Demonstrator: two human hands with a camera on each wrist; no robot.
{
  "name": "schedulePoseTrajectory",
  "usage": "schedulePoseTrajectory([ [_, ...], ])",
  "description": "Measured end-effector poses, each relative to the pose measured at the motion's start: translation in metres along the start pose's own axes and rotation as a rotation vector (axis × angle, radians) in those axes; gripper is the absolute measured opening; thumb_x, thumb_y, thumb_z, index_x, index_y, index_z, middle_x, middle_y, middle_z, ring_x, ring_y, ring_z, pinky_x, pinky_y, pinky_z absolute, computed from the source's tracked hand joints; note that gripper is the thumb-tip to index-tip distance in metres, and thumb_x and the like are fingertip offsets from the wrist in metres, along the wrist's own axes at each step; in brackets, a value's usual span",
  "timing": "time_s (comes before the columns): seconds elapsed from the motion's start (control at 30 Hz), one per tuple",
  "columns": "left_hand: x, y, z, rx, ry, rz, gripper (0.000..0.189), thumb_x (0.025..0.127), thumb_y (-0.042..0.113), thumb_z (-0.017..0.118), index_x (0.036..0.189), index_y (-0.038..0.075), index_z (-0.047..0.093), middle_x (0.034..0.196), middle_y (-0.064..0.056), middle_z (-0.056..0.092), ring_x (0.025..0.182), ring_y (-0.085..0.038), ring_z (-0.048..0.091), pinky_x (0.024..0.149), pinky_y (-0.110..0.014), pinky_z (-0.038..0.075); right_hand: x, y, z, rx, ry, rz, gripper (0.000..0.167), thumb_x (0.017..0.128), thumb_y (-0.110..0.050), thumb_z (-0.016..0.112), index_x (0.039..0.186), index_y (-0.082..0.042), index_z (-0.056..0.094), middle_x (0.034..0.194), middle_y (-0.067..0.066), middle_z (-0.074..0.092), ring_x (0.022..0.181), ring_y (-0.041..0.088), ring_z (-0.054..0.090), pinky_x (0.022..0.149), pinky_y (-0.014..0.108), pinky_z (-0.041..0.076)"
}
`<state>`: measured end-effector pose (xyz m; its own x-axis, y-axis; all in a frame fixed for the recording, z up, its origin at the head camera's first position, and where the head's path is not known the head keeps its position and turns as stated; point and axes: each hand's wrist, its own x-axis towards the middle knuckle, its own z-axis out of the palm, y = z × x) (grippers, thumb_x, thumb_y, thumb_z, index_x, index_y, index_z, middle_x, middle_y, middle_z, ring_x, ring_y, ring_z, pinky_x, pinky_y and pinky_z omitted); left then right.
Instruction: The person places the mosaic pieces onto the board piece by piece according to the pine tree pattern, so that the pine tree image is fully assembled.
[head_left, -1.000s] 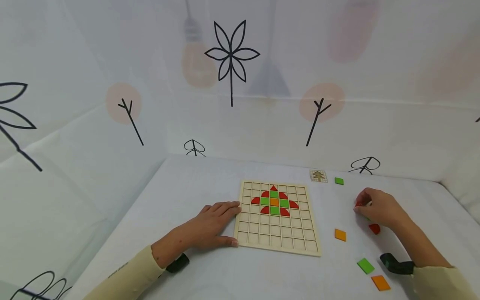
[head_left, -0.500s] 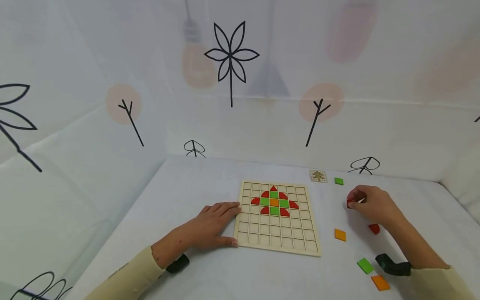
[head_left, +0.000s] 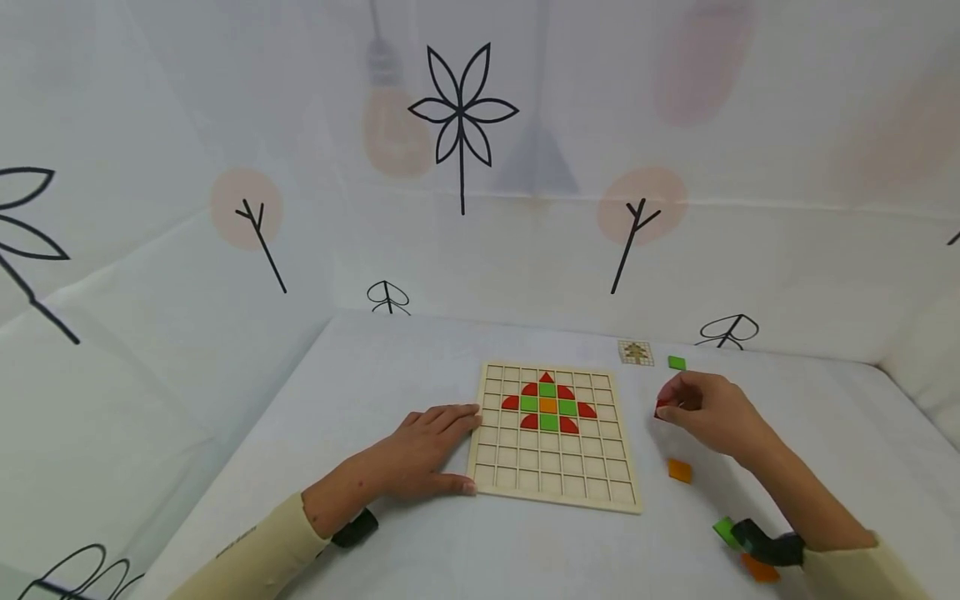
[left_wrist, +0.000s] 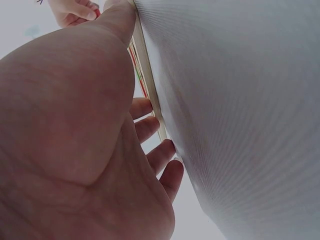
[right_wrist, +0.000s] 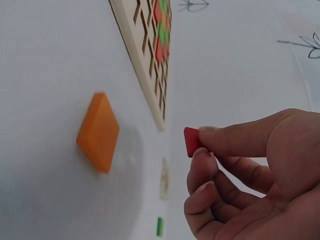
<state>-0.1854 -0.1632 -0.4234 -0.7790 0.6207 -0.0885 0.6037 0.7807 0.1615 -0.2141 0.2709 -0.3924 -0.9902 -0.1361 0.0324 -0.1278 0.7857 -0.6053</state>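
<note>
Between thumb and fingertips, my right hand (head_left: 708,408) pinches a small red tile (right_wrist: 191,141), held to the right of the board. Part of that tile is hidden by the fingers. The wooden grid board (head_left: 555,479) lies flat on the white table, with red, green and orange tiles forming a tree-like pattern in its upper middle cells. My left hand (head_left: 423,450) rests with fairly straight fingers along the board's left edge, fingertips and thumb right at the rim. In the left wrist view its fingers (left_wrist: 162,157) lie against the board's side.
An orange tile (head_left: 680,471) lies right of the board. Nearer the front right are a green tile (head_left: 724,532) and another orange tile (head_left: 761,570), partly behind the right wrist strap. A small pattern card (head_left: 636,352) and a green tile (head_left: 677,362) lie at the back.
My right hand has moved left toward the board, carrying the red tile. The forearm now covers the spot where another red tile lay. My left hand has stayed in place.
</note>
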Motion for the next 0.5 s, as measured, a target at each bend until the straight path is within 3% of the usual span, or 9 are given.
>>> schedulePoseTrajectory([
  [0.5, -0.001, 0.000, -0.001, -0.005, 0.001, 0.005, 0.095, 0.094, 0.074, 0.061, 0.168, 0.023, 0.029, 0.175, 0.005, 0.023, 0.159, -0.022, 0.025, 0.120, -0.054, 0.034, -0.007, -0.028, 0.033, 0.075, -0.055, -0.099, 0.011, 0.096, -0.008, 0.077, 0.105, -0.007, 0.071, 0.094, 0.000, 0.071, 0.084, 0.017, 0.064, 0.070, 0.024, 0.054],
])
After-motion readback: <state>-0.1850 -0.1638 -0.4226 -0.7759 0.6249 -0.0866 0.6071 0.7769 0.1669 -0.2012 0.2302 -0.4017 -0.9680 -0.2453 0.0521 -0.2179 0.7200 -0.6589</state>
